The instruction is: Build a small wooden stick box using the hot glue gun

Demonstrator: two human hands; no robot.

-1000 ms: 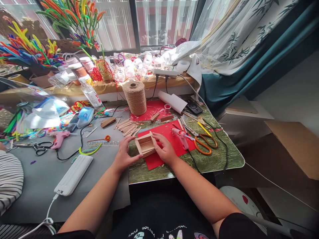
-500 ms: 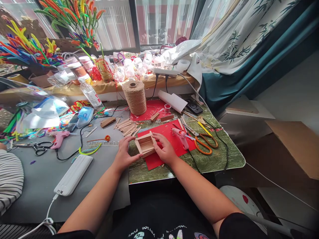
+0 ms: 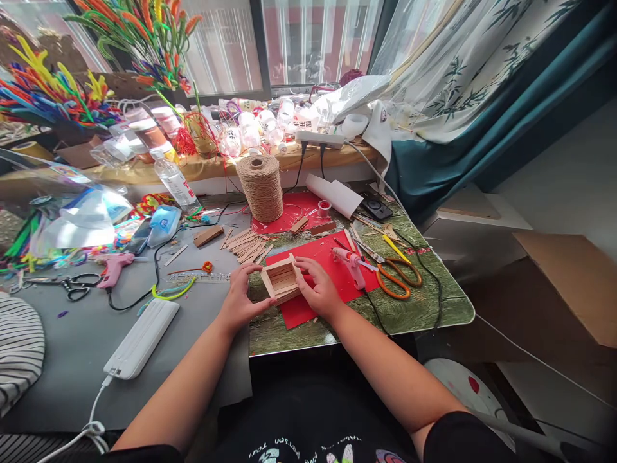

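A small open wooden box (image 3: pixel 284 297) built of thin sticks is held between both hands, its hollow facing up toward me. My left hand (image 3: pixel 241 299) grips its left end, thumb at the near corner and fingers at the far one. Around the right end, my right hand (image 3: pixel 319 289) has its fingers curled. Beneath and beside the box lies a red sheet (image 3: pixel 301 313). A pile of thin wooden sticks (image 3: pixel 245 244) is spread just beyond the left hand. A pink glue gun (image 3: pixel 351 265) rests on the red sheet to the right.
Orange-handled scissors (image 3: pixel 394 283) lie right of the glue gun. Behind stands a twine spool (image 3: pixel 260 190). On the left are a white power strip (image 3: pixel 142 337), a second pink glue gun (image 3: pixel 114 269) and black scissors (image 3: pixel 77 285). A striped sleeve (image 3: pixel 19 347) shows at the left edge.
My hands and the wooden box stay almost exactly in place. At the left edge, another person's hand has slipped out of view, and the striped sleeve has shifted slightly.
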